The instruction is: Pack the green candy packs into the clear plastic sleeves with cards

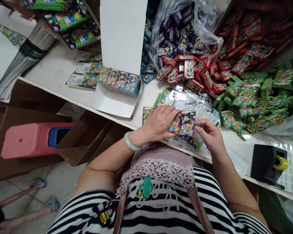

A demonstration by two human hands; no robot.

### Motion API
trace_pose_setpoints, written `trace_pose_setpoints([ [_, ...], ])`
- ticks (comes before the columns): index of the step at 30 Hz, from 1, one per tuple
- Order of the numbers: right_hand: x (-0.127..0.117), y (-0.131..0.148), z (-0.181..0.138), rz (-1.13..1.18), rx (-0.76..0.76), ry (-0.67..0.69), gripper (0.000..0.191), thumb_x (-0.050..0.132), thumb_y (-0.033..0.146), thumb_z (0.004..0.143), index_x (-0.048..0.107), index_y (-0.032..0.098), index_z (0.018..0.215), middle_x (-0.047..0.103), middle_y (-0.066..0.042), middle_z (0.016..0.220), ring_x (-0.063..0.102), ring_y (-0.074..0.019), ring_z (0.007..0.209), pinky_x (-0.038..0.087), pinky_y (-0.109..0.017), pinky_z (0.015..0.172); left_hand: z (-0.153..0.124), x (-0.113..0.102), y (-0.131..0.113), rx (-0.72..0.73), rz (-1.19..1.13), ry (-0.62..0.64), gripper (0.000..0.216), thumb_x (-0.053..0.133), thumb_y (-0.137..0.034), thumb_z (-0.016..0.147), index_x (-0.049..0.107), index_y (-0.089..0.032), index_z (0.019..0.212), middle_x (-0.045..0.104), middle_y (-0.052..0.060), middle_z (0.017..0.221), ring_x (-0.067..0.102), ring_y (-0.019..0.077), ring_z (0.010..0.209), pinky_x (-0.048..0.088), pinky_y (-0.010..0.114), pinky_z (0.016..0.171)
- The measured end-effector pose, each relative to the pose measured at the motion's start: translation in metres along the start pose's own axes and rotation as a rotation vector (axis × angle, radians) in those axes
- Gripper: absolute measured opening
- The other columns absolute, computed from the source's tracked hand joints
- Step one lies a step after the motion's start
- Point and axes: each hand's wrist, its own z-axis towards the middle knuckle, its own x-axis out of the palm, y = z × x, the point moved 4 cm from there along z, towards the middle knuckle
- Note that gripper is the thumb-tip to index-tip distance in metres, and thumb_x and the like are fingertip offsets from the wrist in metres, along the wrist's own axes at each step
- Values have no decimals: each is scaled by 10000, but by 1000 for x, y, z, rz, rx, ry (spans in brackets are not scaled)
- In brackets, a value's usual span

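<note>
My left hand [158, 122] lies flat across a row of small printed candy-style boxes, fingers stretched out. A green box [147, 112] shows beyond its wrist side, and part of a red box [173, 127] shows near its fingertips. At the row's right end is a purple box [187, 123]. My right hand [208, 131] pinches that box's right edge between thumb and fingers. Beneath and behind the row lies a pile of clear-and-green printed plastic pouches [183, 99]. How much of the row sits on a pouch is hidden.
Left stands an open white display carton [114, 100] with a row of boxes along its back. Heaps of purple [178, 35], red [202, 73] and green boxes [258, 94] fill the back and right. A black tape dispenser [265, 164] stands right; a pink stool [29, 139] is below left.
</note>
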Motion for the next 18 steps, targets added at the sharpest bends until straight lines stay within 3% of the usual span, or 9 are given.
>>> trace_pose_setpoints([
  [5,0,-6,3,59,172,43,323,806,499,704,726,238,878,709,-33,1010,617,-130,692,501,-227,484,1,-2,5,-4,-40,47,916,733,-695,732,462,-135,1404,544,229,1368,500,394,1285,368,546,1117],
  [10,1,-12,5,83,286,57,368,818,509,691,745,235,927,693,0,779,602,-119,593,479,-217,444,0,0,10,-24,-23,92,967,694,-767,715,466,-125,1400,550,230,1357,504,396,1274,383,528,1102],
  [15,0,-8,9,59,233,156,356,828,533,675,785,241,874,740,-49,1033,670,-158,708,559,-291,561,-2,2,11,-11,-61,79,896,733,-704,725,479,-159,1390,546,212,1363,493,394,1281,356,537,1114],
  [18,0,-6,11,12,170,194,344,849,556,631,784,236,738,748,-65,998,699,-220,872,584,-363,724,-2,2,9,21,-87,72,838,740,-655,749,489,-164,1381,553,204,1350,497,389,1276,350,539,1117],
])
